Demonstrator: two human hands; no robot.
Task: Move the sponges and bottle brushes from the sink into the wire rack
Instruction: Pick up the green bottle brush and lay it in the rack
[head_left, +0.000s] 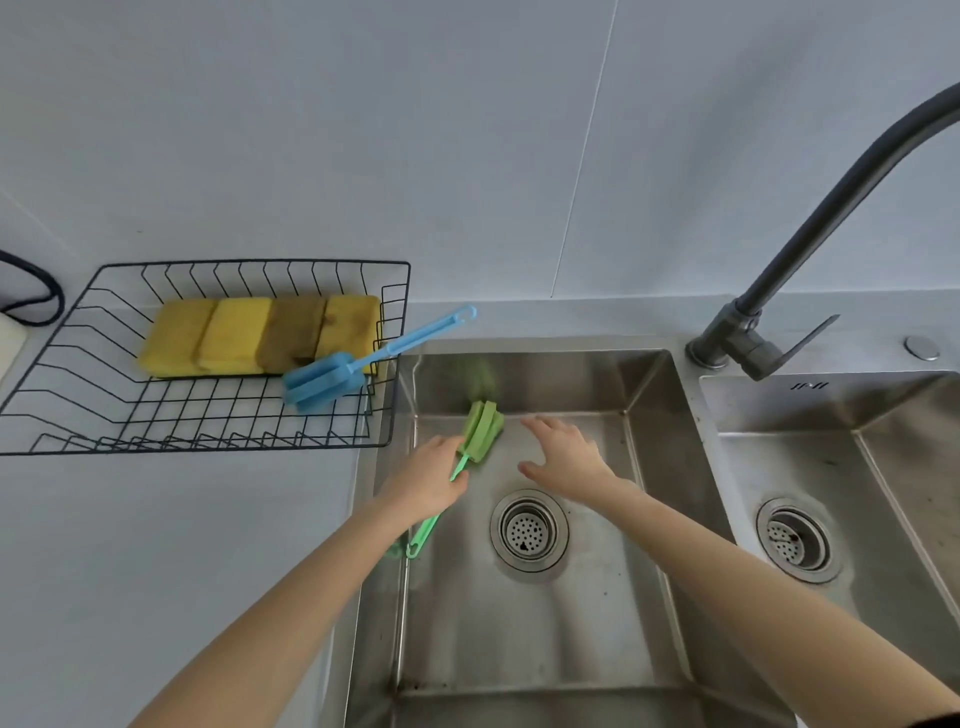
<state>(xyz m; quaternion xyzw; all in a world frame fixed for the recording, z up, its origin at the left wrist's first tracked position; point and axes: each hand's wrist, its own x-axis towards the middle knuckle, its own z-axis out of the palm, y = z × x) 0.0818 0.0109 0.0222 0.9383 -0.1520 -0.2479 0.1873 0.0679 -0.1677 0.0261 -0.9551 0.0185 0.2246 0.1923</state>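
Now we've got our left hand (426, 480) clenched on the green bottle brush (480, 434), low in the sink (571, 623) by its left wall. Our right hand (563, 457) hovers spread, holding nothing. Four sponges (260, 335) and the blue brush (332, 379) sit in the wire rack (104, 410).

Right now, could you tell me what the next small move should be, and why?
Probably lift the green foam bottle brush leftward toward the black wire rack. The left hand already grips its handle inside the steel sink, the four yellow sponges and blue bottle brush are racked, and the right hand is empty.
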